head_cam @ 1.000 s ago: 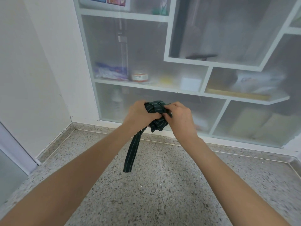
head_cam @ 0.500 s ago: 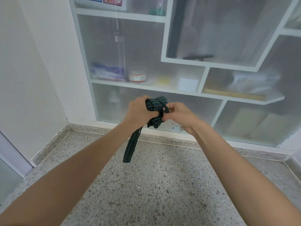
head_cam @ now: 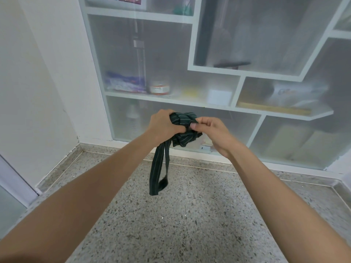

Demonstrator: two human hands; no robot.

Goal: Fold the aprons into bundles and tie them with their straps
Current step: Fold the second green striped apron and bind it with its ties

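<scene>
Head view: left hand (head_cam: 163,126) grips the apron bundle (head_cam: 183,130), right hand (head_cam: 210,130) pinches its knot, and the strap (head_cam: 158,169) now hangs doubled, so tying looks nearly done.

A speckled grey terrazzo floor (head_cam: 180,215) fills the lower frame. White shelving (head_cam: 190,102) behind frosted panels spans the upper centre and right, holding blurred items. A plain white wall (head_cam: 38,73) stands at upper left.

We see a speckled terrazzo floor (head_cam: 190,224) w/ nothing lying on it; behind it, white shelving (head_cam: 171,100) behind frosted panels; on its middle shelf, a round tub (head_cam: 159,89), a purple packet (head_cam: 124,83) left of the tub, a white box (head_cam: 219,97) right of it.
</scene>
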